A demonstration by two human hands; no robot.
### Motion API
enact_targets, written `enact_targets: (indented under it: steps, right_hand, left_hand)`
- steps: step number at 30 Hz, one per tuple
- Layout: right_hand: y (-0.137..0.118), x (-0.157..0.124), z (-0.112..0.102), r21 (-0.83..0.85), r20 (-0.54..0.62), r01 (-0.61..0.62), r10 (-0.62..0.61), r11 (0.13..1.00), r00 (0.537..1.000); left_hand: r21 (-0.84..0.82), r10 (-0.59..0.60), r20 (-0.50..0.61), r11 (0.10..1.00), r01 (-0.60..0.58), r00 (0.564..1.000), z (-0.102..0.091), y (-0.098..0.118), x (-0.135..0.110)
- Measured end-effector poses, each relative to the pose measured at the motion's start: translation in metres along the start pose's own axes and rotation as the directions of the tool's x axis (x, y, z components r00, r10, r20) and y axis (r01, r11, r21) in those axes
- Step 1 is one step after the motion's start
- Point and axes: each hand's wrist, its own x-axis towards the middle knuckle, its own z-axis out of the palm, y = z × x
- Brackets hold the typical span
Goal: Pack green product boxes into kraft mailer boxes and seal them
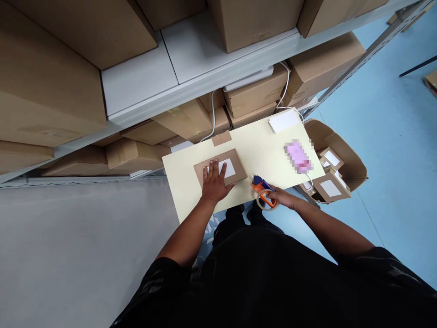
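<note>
A flat brown cardboard parcel (235,165) with a white label lies on a small pale yellow table (252,146). My left hand (214,183) rests flat on the parcel with its fingers spread. My right hand (280,197) is closed on an orange and blue tape dispenser (262,189) at the table's near edge, just right of the parcel. A small brown cardboard piece (221,138) lies behind the parcel.
A white pad (283,121) and a pink blurred item (298,157) with a white cable lie on the table's right part. An open carton (344,157) of labelled small boxes stands on the blue floor to the right. Metal shelving (191,68) full of cardboard boxes rises behind.
</note>
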Motion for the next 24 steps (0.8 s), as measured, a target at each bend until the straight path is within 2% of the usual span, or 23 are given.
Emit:
enact_targets:
  steps: [4,8,11,13,16,20,24]
  right_hand:
    - [0.015,-0.024,-0.005,-0.074,0.023,0.012,-0.010,0.997,1.000]
    - [0.003,-0.015,0.004,-0.346,0.047,0.047,-0.033,0.937,0.998]
    - [-0.028,0.005,0.015,-0.588,0.050,0.098,-0.084,0.803,0.995]
    - [-0.051,0.014,0.018,-0.722,0.020,0.078,-0.092,0.688,0.996]
    - [-0.076,0.018,0.018,-0.826,0.004,0.049,-0.080,0.562,0.997]
    - [-0.088,0.014,0.015,-0.905,0.010,0.051,-0.099,0.422,0.995]
    - [-0.085,0.010,0.019,-0.955,0.010,0.059,-0.166,0.290,0.986]
  left_hand:
    - [0.011,0.004,0.005,1.000,-0.004,1.000,0.000,0.000,-0.001]
    - [0.020,0.031,0.016,0.999,-0.031,0.999,0.001,0.000,-0.001]
    - [0.020,0.037,0.021,0.999,-0.037,0.999,0.002,-0.001,-0.001]
    - [0.019,0.034,0.019,0.999,-0.034,0.999,0.002,-0.002,-0.001]
    - [0.018,0.034,0.018,0.999,-0.034,0.999,0.002,-0.003,0.000]
    - [0.003,0.032,0.043,0.999,-0.032,0.999,0.000,-0.003,0.001]
    - [0.018,0.023,0.055,1.000,-0.024,0.998,-0.002,-0.002,0.002]
